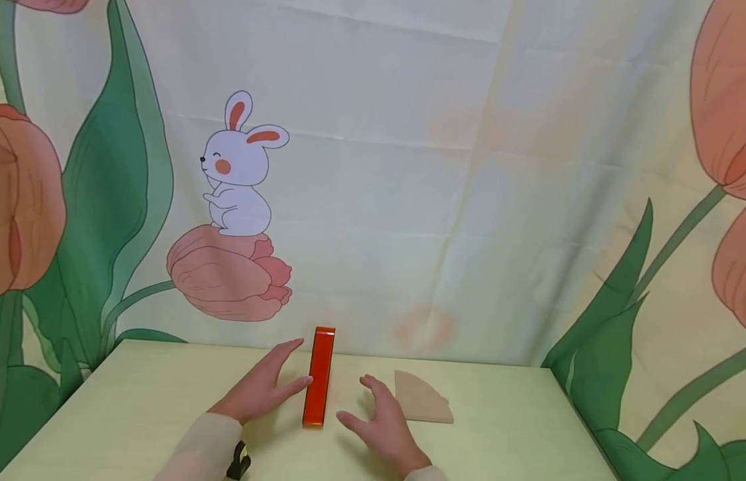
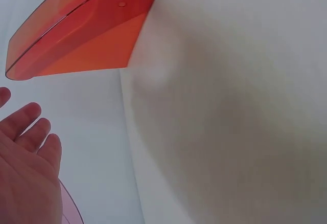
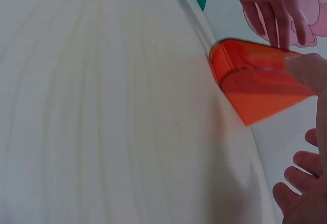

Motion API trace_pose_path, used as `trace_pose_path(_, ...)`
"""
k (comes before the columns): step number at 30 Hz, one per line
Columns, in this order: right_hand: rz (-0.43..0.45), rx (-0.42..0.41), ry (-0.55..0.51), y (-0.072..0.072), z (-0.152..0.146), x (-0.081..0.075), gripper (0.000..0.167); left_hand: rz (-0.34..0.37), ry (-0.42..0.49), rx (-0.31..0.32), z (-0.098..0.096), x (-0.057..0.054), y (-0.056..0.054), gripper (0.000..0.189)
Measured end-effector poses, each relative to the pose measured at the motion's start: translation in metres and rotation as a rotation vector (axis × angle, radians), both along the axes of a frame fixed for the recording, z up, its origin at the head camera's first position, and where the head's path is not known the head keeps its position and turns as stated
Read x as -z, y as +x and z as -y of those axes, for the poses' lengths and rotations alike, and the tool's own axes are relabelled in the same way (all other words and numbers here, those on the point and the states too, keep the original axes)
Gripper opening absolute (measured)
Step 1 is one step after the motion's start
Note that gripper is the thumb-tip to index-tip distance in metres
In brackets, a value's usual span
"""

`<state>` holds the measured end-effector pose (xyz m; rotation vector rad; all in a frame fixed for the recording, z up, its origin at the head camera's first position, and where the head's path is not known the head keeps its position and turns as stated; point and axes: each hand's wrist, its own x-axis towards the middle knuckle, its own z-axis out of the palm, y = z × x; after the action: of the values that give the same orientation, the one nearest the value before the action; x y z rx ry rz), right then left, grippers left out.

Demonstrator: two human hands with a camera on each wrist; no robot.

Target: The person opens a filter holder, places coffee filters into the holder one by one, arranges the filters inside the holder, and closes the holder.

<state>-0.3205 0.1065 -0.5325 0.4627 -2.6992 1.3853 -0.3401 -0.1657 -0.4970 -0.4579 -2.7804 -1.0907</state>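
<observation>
Our left hand (image 1: 263,385) and right hand (image 1: 387,427) flank the red case (image 1: 319,381) on the table (image 1: 505,407), fingers loosely spread and grasping nothing, so we judge this as lining up a grip, the next move likely calling for even pressure from both sides.

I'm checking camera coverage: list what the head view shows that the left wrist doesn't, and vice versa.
Only the head view: the right hand, the beige fan-shaped piece and the printed rabbit.
Only the left wrist view: the broad side of the red case, with a small round mark.
Both: the red case, the left hand, table and backdrop.
</observation>
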Motion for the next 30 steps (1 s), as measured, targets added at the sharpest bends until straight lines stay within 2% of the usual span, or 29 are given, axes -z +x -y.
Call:
trace_pose_path(6, -0.009, 0.017, -0.09, 0.001, 0.028, 0.006, 0.079, 0.036, 0.059, -0.023, -0.009, -0.004, -0.011, 0.089)
trace_pose_path(10, -0.009, 0.034, -0.155, 0.002, 0.047, 0.009, 0.081, 0.055, 0.136, -0.026, -0.015, -0.002, -0.02, 0.09)
trace_pose_path(15, 0.031, 0.111, -0.204, 0.002, 0.071, 0.008, 0.08, 0.086, 0.234, -0.027, -0.019, -0.001, -0.03, 0.09)
trace_pose_path(23, 0.074, 0.226, -0.27, 0.001, 0.098, 0.005, 0.08, 0.195, 0.333, -0.014, -0.029, -0.006, -0.043, 0.092)
trace_pose_path(30, 0.092, 0.248, -0.282, -0.003, 0.104, 0.007, 0.084, 0.281, 0.387, 0.015, -0.032, -0.006, -0.053, 0.087)
